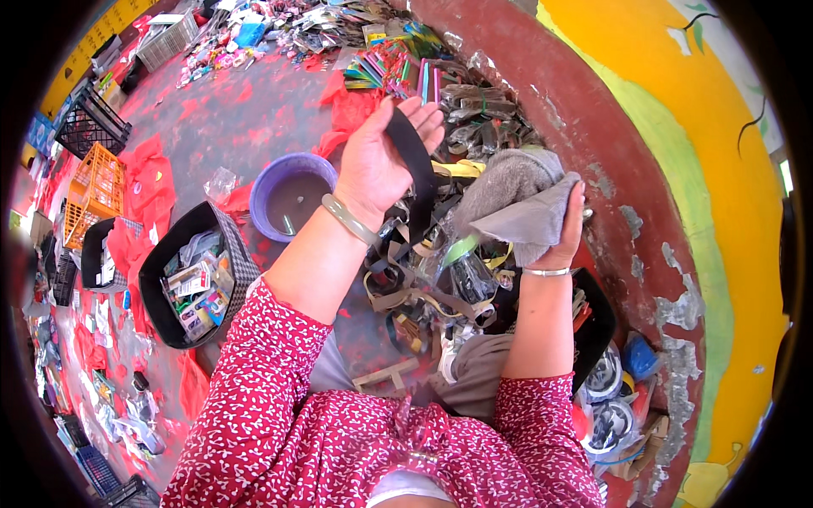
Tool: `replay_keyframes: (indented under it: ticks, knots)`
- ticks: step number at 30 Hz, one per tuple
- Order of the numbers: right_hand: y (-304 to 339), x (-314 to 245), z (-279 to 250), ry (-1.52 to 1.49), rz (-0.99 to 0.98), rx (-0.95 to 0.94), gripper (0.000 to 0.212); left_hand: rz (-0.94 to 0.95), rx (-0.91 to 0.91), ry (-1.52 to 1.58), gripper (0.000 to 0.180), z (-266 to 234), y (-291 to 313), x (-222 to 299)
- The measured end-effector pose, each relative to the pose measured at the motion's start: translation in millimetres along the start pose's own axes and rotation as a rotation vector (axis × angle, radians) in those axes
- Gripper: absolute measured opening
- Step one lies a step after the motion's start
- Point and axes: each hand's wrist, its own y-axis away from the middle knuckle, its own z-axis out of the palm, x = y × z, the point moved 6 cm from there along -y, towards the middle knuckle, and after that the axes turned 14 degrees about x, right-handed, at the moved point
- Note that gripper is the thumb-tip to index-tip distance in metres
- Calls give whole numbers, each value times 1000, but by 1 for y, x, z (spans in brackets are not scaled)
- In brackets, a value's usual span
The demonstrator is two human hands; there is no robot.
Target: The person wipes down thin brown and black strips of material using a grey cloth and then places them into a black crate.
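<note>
Palm up, my left hand point(383, 161) has its fingers stretched out, and a black strap point(413, 161) lies across it between thumb and fingers. From the palm the strap hangs down towards the pile in front of me. A folded grey cloth point(529, 212) is in my right hand point(569, 233), the fingers mostly hidden behind it. Below and between the hands lies a heap of rolled belts point(423, 296) in black, brown and tan, some in clear plastic. Left of my left forearm stands a round purple basin point(261, 203) with dark contents.
A checkered box point(233, 245) of small packages stands at the left, near an orange crate point(97, 182). Along the peeling red wall point(593, 118) lie bagged goods point(478, 106) and coloured sticks point(381, 72). Bagged wheel-like items point(605, 415) sit at lower right.
</note>
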Motion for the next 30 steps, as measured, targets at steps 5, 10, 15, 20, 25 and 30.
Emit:
replay_keyframes:
  ticks: [5, 10, 15, 20, 25, 30]
  knots:
    - [-15, 25, -5, -33, 82, 157, 62, -3, -73, -140, 42, 2, 1, -19]
    - [-19, 68, 2, -12, 213, 52, 35, 85, -83, -343, 38, 10, 14, -30]
    - [-21, 78, -1, 4, 277, 22, 37, 225, -155, -660, 35, 7, 11, -35]
    - [-17, 77, -6, 198, 295, 13, 41, 764, -454, -1448, 36, 19, 10, -22]
    - [-19, 79, -7, 273, 365, -20, 36, 608, -510, -1432, 36, 14, 10, -26]
    - [-18, 85, -13, 356, 457, 6, 32, 472, -484, -1357, 34, 8, 9, -31]
